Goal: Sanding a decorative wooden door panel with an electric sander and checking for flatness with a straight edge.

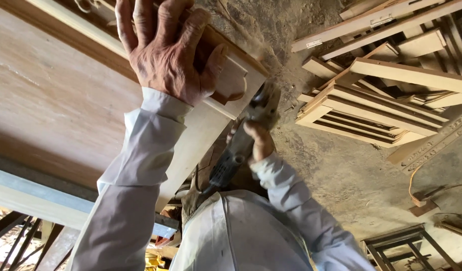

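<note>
**Sanding the moulded corner of a door panel in a dusty workshop**

From the head camera we look down on a bare floor [351, 180] grey with sawdust, where pale slatted louvre frames [371, 113] and loose timber battens [391, 25] lie heaped at the far right, with a small dark metal stool frame [396, 241] nearer to us. A broad brown wooden door panel with a pale moulded edge [55, 100] fills the left of the view, resting on a pale rail [35, 198].

Our left hand [165, 55] lies flat on the panel's corner, fingers [160, 20] spread and curled over the raised moulding, thumb pressed to the edge. Our right hand [256, 140] is wrapped around a grey handheld power tool [243, 138], its head touching the pale corner moulding [233, 80]; the fingers are mostly hidden behind the body, so we cannot tell how tightly they close.

We judge the panel heavy and stiff, best steadied by pressing down near the worked corner, as the left hand does. The thin moulded lip looks liable to chip. The tool seems compact but dusty, so likely slippery; a full grasp round its barrel suits it.
</note>
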